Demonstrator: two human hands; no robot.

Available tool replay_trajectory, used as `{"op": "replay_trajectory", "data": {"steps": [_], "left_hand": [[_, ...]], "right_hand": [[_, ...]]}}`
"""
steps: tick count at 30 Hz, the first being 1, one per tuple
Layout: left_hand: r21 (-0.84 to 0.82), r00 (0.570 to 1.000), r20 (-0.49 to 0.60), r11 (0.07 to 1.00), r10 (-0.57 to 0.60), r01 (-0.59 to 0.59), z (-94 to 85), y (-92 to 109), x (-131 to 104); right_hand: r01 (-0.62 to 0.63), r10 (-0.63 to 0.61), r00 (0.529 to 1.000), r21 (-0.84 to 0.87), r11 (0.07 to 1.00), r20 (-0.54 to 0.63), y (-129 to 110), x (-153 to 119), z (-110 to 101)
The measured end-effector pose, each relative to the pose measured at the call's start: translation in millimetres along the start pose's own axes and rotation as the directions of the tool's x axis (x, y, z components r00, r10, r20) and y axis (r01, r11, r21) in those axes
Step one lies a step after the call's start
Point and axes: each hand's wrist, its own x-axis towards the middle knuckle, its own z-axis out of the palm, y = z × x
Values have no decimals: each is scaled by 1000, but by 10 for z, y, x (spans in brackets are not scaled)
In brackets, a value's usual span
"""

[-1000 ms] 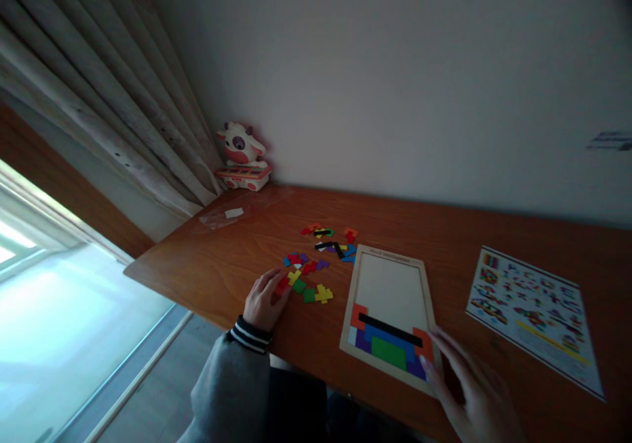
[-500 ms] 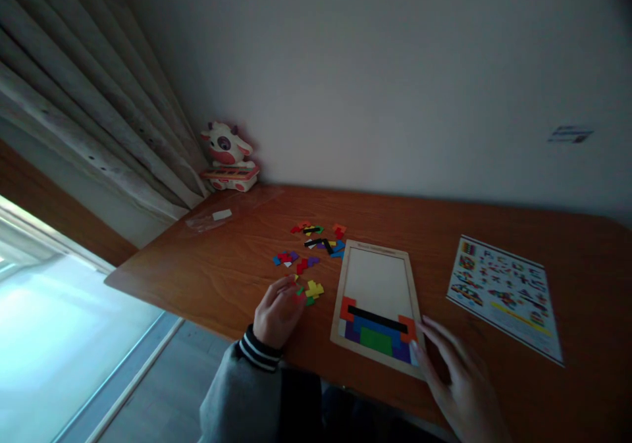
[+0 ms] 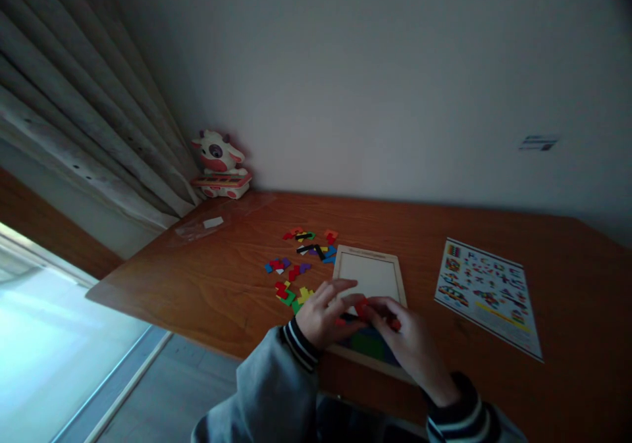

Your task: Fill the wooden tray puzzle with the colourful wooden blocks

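Observation:
A wooden puzzle tray (image 3: 368, 254) lies on the table, its lower part filled with coloured pieces that my hands partly cover. Above it my right hand (image 3: 405, 339) pinches a red piece (image 3: 362, 308). My left hand (image 3: 326, 312) reaches in from the left, its fingertips close to that same piece; whether they grip it is hard to make out. Yellow pieces (image 3: 305, 295) and green pieces (image 3: 289, 298) lie left of my left hand, and more loose pieces in red, blue, purple and black are spread behind them.
On the right of the wooden table (image 3: 237, 285) lies a printed pattern sheet (image 3: 486, 298). A cow toy (image 3: 220, 165) stands at the back left, near clear plastic (image 3: 190, 231) with a white label. Behind the table is a wall, and a curtain hangs at the left.
My left hand has moved right from the loose pieces to above the tray. My right hand has come in from the tray's right edge. A red piece now shows between them.

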Motion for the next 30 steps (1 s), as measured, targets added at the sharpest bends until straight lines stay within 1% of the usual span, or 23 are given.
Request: {"op": "replay_trajectory", "data": {"steps": [1,2,3,4,5,7,9,12,16,19,21,24,30], "left_hand": [[32,999,29,999,-41,40,-18,-126,59],[74,992,55,992,-110,106,-27,-268,121],[121,981,70,977,-184,174,-24,-420,189],[169,963,83,956,-255,239,-7,-578,261],[218,937,124,930,-326,294,26,-734,336],[333,867,186,860,-462,387,131,-1020,494],[365,844,214,842,-492,398,262,-1252,648],[427,806,221,797,-549,427,438,-1491,840],[500,741,230,730,-630,466,568,-1668,962],[525,701,233,694,-674,493,611,-1751,959],[523,684,232,682,-691,511,625,-1797,935],[488,682,246,696,-689,528,625,-1860,901],[319,722,307,782,-620,536,588,-1964,868]], "right_hand": [[2,-3,998,-28,1000,-56,78,67,-68],[11,-17,994,-49,999,-106,170,130,-139],[8,-17,985,-50,999,-171,272,189,-210],[2,-12,979,-49,999,-201,381,243,-275],[-3,-8,970,-44,999,-243,490,292,-331],[-21,15,947,-18,1000,-321,689,373,-411],[-32,30,930,1,999,-366,840,429,-451],[-43,43,927,9,999,-372,958,474,-470],[-31,37,911,20,999,-412,992,496,-481],[-23,29,910,21,1000,-414,976,499,-484],[-24,30,914,19,1000,-405,953,496,-480],[-34,42,917,27,999,-396,908,490,-475],[-34,43,918,30,999,-394,879,492,-483]]}}
